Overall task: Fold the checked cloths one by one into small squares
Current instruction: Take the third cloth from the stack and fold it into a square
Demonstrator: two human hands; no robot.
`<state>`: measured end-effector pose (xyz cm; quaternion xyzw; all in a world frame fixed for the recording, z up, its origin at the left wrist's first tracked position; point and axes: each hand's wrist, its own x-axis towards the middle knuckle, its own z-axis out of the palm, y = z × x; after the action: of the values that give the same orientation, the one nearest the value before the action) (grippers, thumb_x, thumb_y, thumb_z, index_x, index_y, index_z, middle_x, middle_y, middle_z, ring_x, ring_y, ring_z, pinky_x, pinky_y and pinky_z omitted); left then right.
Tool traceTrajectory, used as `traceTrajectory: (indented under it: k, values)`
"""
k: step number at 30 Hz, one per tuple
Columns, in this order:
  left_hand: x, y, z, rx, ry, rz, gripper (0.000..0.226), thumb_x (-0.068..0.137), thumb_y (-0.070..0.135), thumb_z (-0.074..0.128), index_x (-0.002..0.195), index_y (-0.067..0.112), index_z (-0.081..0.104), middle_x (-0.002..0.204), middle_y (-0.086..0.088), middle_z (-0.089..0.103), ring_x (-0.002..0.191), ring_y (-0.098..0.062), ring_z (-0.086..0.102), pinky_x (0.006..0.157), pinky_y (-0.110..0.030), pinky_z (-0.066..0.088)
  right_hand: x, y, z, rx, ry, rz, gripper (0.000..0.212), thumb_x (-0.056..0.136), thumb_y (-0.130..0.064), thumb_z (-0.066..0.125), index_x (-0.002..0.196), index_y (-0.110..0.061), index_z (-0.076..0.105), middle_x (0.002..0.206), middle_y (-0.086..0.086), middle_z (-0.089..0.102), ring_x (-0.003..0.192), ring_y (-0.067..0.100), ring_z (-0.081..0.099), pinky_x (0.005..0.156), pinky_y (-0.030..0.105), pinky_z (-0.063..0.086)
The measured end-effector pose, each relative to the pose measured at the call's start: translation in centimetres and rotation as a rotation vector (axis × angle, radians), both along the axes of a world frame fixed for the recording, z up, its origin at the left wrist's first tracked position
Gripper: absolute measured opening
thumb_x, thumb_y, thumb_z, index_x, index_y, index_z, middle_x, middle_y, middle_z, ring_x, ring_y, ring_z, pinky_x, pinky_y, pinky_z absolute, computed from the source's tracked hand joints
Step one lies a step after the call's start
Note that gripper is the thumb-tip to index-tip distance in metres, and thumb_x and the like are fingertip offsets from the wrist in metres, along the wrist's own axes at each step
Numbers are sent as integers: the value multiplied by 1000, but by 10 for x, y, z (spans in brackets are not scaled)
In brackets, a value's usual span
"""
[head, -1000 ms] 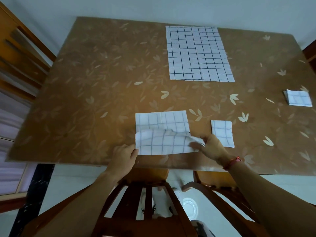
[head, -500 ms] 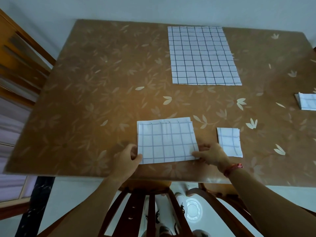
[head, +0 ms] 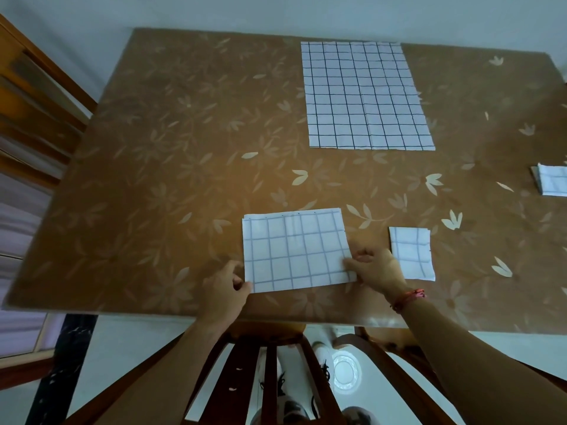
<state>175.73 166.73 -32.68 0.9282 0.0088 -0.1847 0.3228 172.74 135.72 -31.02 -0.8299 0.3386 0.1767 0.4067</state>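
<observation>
The half-folded checked cloth (head: 296, 250) is lying flat near the front edge of the table (head: 171, 167), its layers showing as a thin doubled line along the far edge. The left hand (head: 225, 288) is pinching its near left corner, and the right hand (head: 376, 269) is resting on the near right corner with fingers spread and pressing the cloth down (the thumb side is hidden, so whether it is also gripping cannot be told). A red bracelet (head: 408, 297) is sitting on the right wrist. Just beside the right hand, a small folded square (head: 411, 253) is lying on the table, and another folded square (head: 552, 180) is lying well apart at the right edge, partly cut off by the frame. Toward the far side, an open checked cloth (head: 365, 96) is spread flat. That is making four checked cloths in all: one open, one half folded, two in small squares. The table is wearing a glossy brown cover printed with pale leaves. A wooden chair (head: 270, 372) is standing under the near edge, another wooden chair (head: 33, 96) at the left, over a pale tiled floor.
</observation>
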Motion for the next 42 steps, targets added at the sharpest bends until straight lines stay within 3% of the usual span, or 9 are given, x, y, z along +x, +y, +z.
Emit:
traceTrajectory:
  k: [6,12,20,25,28,33,37,40,42]
  values:
    - [0,1,-1,-13,-21,38,30,87,29,68,115,23,58,79,11,67,76,-6,63,67,-27,54,-7,1,2,22,57,70,49,72,-29,84,112,-11,64,108,2,69,92,19,67,80,36,59]
    - [0,-1,0,4,-29,15,28,86,36,69,110,24,60,78,13,66,78,-9,62,73,-33,56,-7,3,0,-27,23,70,34,73,-28,83,98,-19,61,107,2,70,91,19,68,80,41,60]
    - [0,-3,-4,64,-59,-39,36,82,40,72,112,28,57,74,17,60,81,-11,60,84,-43,53,-7,4,0,-58,-3,31,32,75,-22,80,99,-15,61,102,3,70,89,21,67,78,42,59]
    - [0,-2,-5,69,-94,-67,25,85,33,69,106,27,57,73,14,59,75,-9,57,80,-40,53,-9,4,-1,-83,-16,28,32,76,-25,78,101,-16,61,102,2,69,86,20,67,75,40,60]
    - [-6,-4,-3,70,-220,-141,20,88,27,66,106,20,59,84,10,57,85,-13,56,78,-30,49,-13,9,4,-140,-45,44,37,84,-36,71,110,-14,59,101,-1,65,93,20,63,76,34,55]
    - [-35,-20,1,70,-458,-523,29,86,16,65,115,11,61,112,-2,57,105,-18,54,85,-30,52,-27,34,7,-410,-240,301,36,92,-39,57,120,-17,57,108,4,58,90,19,56,71,30,49]
    - [-62,-39,0,115,-504,-692,47,83,19,67,127,7,54,129,-10,55,123,-23,51,105,-36,44,-50,72,2,-535,-461,674,40,88,-29,60,122,-8,59,126,15,56,111,29,55,88,40,52]
    - [-70,-43,-7,206,-504,-698,60,84,25,64,136,1,48,142,-15,48,135,-27,42,114,-38,32,-66,95,-6,-561,-482,869,52,92,-35,48,134,-4,50,147,19,42,138,33,39,108,43,42]
    - [-71,-44,-11,226,-468,-680,67,87,33,60,142,-1,41,147,-17,43,139,-28,37,114,-42,32,-71,100,-13,-599,-458,936,62,92,-38,42,141,0,42,151,21,36,143,33,30,112,45,37]
